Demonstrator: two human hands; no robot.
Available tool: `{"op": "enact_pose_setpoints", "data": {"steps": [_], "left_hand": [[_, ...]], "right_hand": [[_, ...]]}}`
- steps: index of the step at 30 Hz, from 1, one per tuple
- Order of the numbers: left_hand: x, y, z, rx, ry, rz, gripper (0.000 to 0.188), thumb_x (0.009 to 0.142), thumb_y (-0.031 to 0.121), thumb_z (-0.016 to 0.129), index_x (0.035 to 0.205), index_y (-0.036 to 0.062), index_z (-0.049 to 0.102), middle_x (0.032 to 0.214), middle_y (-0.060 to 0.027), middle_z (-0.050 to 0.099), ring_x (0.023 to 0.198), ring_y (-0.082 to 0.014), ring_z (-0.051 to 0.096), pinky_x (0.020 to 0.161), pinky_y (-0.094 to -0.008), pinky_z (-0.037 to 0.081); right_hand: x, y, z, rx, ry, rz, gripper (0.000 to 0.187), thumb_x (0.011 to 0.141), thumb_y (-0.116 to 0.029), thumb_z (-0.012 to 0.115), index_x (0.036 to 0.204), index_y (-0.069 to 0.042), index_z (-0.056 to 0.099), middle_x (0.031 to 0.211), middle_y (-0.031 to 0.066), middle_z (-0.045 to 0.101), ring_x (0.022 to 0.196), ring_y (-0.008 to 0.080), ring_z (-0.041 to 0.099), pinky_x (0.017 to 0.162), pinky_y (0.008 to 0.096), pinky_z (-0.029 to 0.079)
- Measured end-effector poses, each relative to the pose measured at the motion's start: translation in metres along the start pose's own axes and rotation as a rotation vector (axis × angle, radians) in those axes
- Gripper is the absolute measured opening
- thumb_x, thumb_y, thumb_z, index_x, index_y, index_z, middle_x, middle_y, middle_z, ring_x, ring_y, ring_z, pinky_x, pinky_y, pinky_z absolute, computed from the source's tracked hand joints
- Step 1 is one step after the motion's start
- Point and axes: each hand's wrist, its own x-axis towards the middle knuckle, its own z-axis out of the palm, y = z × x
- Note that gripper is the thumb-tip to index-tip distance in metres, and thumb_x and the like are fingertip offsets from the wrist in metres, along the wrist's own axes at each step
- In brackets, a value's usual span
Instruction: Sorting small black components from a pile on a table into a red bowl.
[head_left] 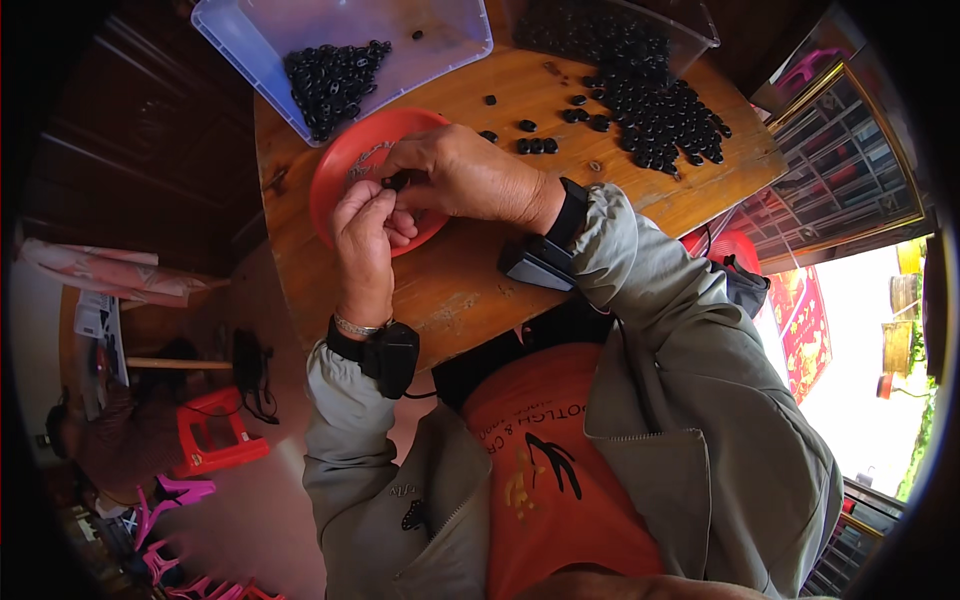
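My left hand (364, 245) and my right hand (465, 178) meet over a red plastic dish (325, 195), fingertips pinched together. Between them shows a small black oval piece (398, 181), mostly hidden by the fingers. Inside the dish lie small silvery metal parts (368, 160), partly covered by my right hand. Just beyond my right hand, a few loose black oval pieces (527, 126) rest on the wooden table (450, 310).
A translucent bin (440, 70) at the far left holds a heap of black pieces (335, 85). At far right, a clear container (690, 35) stands by a spilled pile of black pieces (660, 115). A red stool (215, 430) is on the floor at left.
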Motion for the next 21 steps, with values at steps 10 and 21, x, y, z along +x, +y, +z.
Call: {"op": "enact_pose_setpoints", "data": {"steps": [10,21], "left_hand": [[0.005,-0.005,0.001,0.164,0.022,0.139,0.020,0.092,0.013,0.046,0.084,0.0010,0.059,0.064,0.0034,0.050,0.057,-0.0041,0.043,0.050,-0.0208,0.035],[0.002,-0.007,0.003,0.107,0.041,0.175,0.020,0.092,0.011,0.047,0.077,0.0011,0.057,0.063,0.0039,0.048,0.056,-0.0032,0.040,0.050,-0.0205,0.033]], "right_hand": [[-0.004,-0.010,0.008,-0.334,-0.055,-0.021,0.017,0.076,-0.010,0.059,0.091,-0.002,0.058,0.073,0.0154,0.060,0.070,0.0320,0.061,0.064,0.0404,0.049],[-0.005,-0.013,0.007,-0.327,-0.014,-0.086,0.012,0.075,-0.011,0.059,0.082,-0.002,0.057,0.068,0.0150,0.059,0.065,0.0323,0.060,0.060,0.0398,0.049]]}}
